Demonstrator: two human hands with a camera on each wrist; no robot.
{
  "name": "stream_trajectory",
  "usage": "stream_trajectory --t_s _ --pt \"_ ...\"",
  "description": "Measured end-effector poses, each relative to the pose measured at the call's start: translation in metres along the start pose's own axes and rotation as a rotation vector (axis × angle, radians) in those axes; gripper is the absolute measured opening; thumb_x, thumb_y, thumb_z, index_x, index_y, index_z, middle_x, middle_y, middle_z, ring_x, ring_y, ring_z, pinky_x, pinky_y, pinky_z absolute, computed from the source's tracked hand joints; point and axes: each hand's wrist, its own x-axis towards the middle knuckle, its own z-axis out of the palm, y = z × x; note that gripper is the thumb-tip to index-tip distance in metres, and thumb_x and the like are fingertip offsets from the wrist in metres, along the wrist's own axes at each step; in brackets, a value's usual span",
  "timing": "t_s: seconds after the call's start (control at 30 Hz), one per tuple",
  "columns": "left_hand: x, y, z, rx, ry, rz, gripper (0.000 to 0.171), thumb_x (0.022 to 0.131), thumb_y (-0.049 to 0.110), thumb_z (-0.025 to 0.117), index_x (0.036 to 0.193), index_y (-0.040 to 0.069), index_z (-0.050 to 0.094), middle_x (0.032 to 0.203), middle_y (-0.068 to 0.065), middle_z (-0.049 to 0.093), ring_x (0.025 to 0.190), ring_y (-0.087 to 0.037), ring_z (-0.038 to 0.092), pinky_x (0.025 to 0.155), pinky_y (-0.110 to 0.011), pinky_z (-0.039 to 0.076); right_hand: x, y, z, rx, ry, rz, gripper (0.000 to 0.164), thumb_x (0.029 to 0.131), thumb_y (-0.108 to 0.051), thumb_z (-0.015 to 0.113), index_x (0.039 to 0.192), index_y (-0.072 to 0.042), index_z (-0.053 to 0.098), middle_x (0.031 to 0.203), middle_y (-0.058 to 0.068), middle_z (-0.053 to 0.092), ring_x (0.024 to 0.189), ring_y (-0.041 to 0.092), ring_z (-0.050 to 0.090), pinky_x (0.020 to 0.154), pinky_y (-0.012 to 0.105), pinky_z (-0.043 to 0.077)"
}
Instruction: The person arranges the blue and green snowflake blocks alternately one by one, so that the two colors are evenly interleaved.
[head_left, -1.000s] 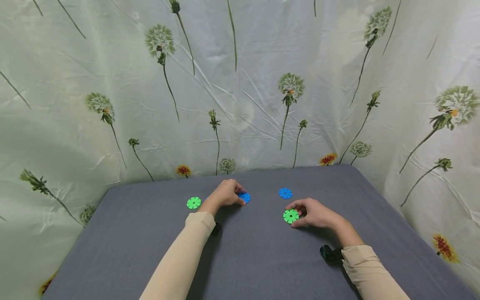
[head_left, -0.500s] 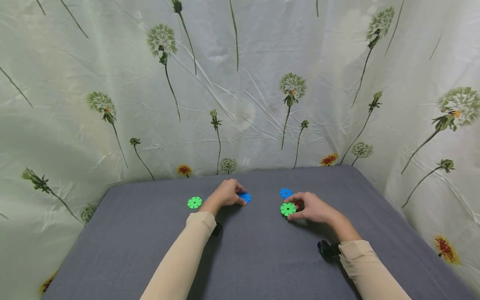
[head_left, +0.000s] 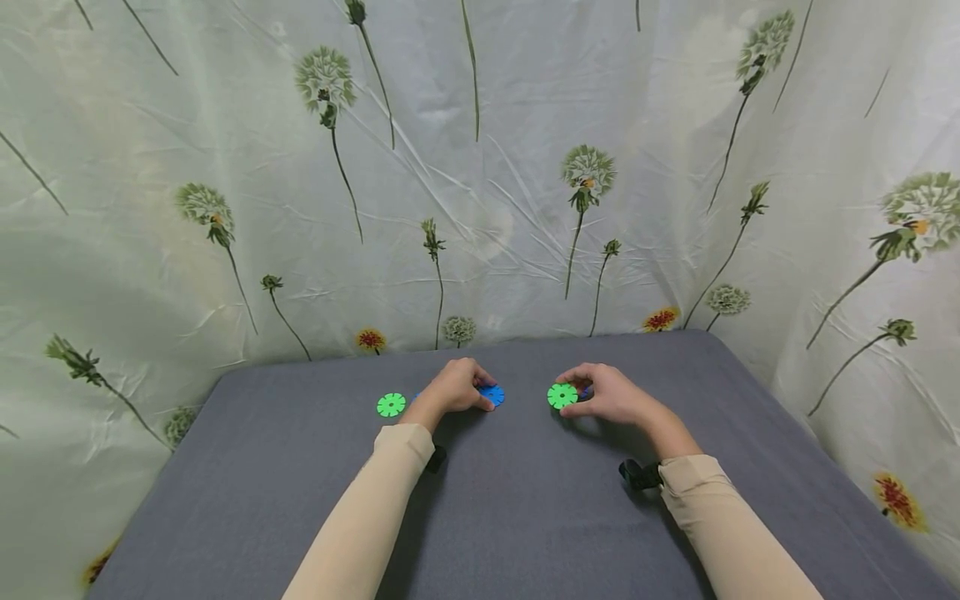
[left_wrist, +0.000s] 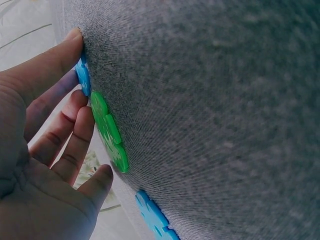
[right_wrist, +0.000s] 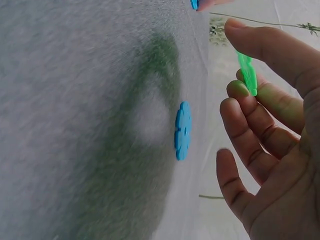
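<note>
My left hand [head_left: 453, 386] pinches a blue notched disc [head_left: 492, 395] between thumb and fingers, down at the cloth. Beside it under that hand, a green notched disc [left_wrist: 107, 132] lies on the cloth in the left wrist view, hidden from the head view. Raised above the table, a green notched disc [head_left: 562, 396] is held by its edges in my right hand [head_left: 611, 396]; its greenish shadow falls on the cloth in the right wrist view. A second blue notched disc [right_wrist: 183, 131] lies flat below the right hand, which mostly covers it in the head view.
Left of the left wrist lies another green disc [head_left: 391, 405]. A further blue disc [left_wrist: 155, 217] lies flat, mostly behind the left wrist in the head view. Grey cloth covers the table [head_left: 517, 517]. A floral curtain [head_left: 495, 183] hangs along the back and sides.
My right hand has carried the green disc away from me and a little left, over beside the right-hand blue disc, which it now mostly covers. The left hand has stayed at its blue disc.
</note>
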Motion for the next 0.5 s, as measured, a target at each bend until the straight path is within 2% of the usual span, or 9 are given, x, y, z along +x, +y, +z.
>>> stream_trajectory --t_s 0.13,0.33,0.5 --pt "0.0 -0.001 0.001 0.006 -0.002 -0.001 0.037 0.087 0.023 0.092 0.123 0.018 0.084 0.128 -0.006 0.079 0.125 -0.027 0.071 0.108 -0.043 0.057 0.009 -0.004 0.001 -0.011 0.0 -0.005 0.049 0.09 -0.028 0.089 0.132 -0.006 0.075 0.121 0.009 0.074 0.105 0.02 0.065 0.092 0.039 0.056" --pt "0.0 -0.001 0.001 -0.007 -0.005 -0.014 0.036 0.088 0.023 0.092 0.123 0.018 0.084 0.128 -0.006 0.079 0.125 -0.026 0.07 0.109 -0.044 0.056 0.022 -0.01 0.003 0.0 -0.044 0.025 0.051 0.091 -0.029 0.088 0.135 -0.008 0.074 0.125 0.01 0.074 0.111 0.025 0.069 0.096 0.045 0.058" --pt "0.0 0.0 0.001 -0.006 0.001 -0.01 0.037 0.087 0.023 0.093 0.122 0.018 0.084 0.127 -0.006 0.079 0.125 -0.026 0.071 0.108 -0.043 0.056 0.033 -0.016 0.008 -0.025 -0.072 0.015 0.051 0.092 -0.029 0.088 0.136 -0.007 0.074 0.125 0.011 0.074 0.111 0.027 0.07 0.097 0.046 0.058"
